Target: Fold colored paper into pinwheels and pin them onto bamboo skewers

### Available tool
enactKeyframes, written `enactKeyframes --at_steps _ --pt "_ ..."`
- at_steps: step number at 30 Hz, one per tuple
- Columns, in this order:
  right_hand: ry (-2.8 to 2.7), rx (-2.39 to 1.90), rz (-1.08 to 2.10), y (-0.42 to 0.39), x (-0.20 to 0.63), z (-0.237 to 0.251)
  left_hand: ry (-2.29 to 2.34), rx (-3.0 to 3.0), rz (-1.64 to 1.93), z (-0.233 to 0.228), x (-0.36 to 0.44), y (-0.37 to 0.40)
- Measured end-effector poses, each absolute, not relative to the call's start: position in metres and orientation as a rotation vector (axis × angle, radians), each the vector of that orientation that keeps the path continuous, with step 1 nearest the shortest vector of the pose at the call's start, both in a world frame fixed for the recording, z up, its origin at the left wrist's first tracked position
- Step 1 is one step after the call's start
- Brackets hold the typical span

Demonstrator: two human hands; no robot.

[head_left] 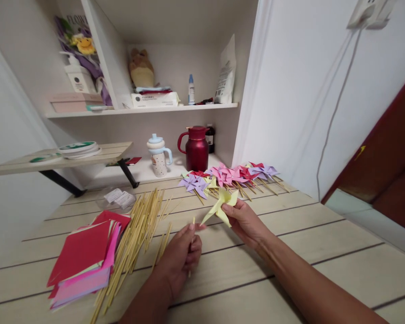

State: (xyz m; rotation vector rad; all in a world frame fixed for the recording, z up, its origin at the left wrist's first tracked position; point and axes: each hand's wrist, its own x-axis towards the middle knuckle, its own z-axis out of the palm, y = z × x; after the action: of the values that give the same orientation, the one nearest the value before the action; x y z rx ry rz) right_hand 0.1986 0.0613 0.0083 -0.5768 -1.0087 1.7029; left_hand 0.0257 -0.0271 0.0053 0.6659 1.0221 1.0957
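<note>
1. Above the middle of the planked table, the right hand pinched a pale yellow paper pinwheel between thumb and fingers, its blades fanned out toward the left.

2. Just beside it, the left hand was closed around one thin stick, which stood nearly upright with its tip showing above the thumb. The two hands were apart; whether the lowest left blade touched the left hand could not be told.

3. Paper that thin looked easy to spoil: a harder squeeze from the right thumb could crease a blade or loosen the folded centre.

4. Only a short length of the stick rose past the left thumb. If pressed hard into the paper, that tip might slip aside or tear it, and a slack hold would let the shaft slide down through the fist.

5. To the left lay a heap of sticks, with a few loose sticks close by the left hand. A careless sweep of that wrist could scatter them or nudge the stack of coloured paper.

6. Beyond the right hand, other pinwheels lay crowded near the red jug; a low forward reach might bend their blades.
</note>
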Motion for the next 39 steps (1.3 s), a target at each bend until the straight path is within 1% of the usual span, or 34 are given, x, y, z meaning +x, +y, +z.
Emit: enactKeyframes --at_steps 5,8,12,15,21,24,28,35,39 --pt "-0.914 -0.581 1.645 0.067 0.205 0.012 1.019 0.693 1.320 -0.006 0.039 -0.023" --pt "-0.883 -0.561 1.629 0.069 0.208 0.013 0.989 0.748 1.372 -0.007 0.045 -0.024" --pt "-0.908 -0.564 1.630 0.069 0.209 0.014 1.169 0.958 1.457 0.000 0.041 -0.025" --pt "-0.903 -0.563 1.643 0.066 0.208 0.015 1.277 1.095 1.451 0.002 0.034 -0.022" --pt "-1.030 -0.598 1.617 0.053 0.203 0.016 1.096 0.947 1.446 -0.002 0.031 -0.018" --pt "-1.296 -0.555 1.494 0.046 0.203 0.015 1.044 0.912 1.516 0.001 0.031 -0.018" --pt "-1.632 -0.470 1.215 0.036 0.206 0.019 1.100 0.989 1.548 0.009 0.026 -0.019" --pt "-1.849 -0.285 0.786 0.026 0.208 0.036 1.255 1.149 1.500 0.013 0.024 -0.023" --pt "-1.846 -0.227 0.696 0.026 0.210 0.037 1.371 1.193 1.480 0.015 0.028 -0.030"
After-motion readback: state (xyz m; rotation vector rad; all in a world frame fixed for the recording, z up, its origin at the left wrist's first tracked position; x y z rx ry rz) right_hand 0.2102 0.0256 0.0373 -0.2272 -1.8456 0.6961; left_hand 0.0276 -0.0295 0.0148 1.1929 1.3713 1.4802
